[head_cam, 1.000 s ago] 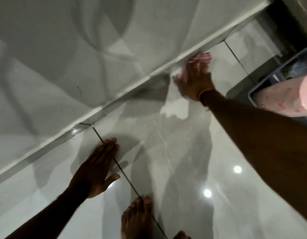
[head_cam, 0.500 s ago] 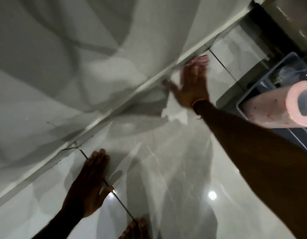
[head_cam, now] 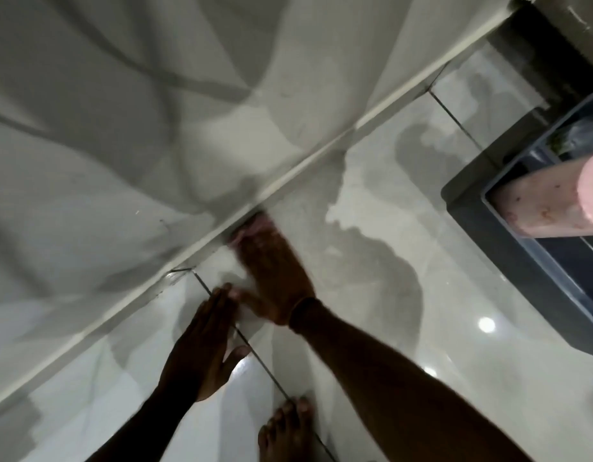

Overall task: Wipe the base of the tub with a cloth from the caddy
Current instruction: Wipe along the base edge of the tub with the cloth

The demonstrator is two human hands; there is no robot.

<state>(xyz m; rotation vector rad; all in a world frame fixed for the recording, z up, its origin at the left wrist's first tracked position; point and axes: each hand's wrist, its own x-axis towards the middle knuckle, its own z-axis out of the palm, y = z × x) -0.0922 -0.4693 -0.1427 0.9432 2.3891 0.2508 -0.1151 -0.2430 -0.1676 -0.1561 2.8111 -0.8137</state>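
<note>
Pressing flat, two open hands: left on floor, right over one cloth at the tub's base.

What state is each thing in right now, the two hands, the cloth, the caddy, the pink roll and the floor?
right hand: palm down, pressing the cloth, motion-blurred.
cloth: pink, mostly hidden under the fingers at the tub's base edge.
left hand: flat on the floor, fingers spread, holding nothing.
caddy: on the floor, open-topped.
pink roll: lying in the caddy.
floor: glossy, reflecting lights.
</note>
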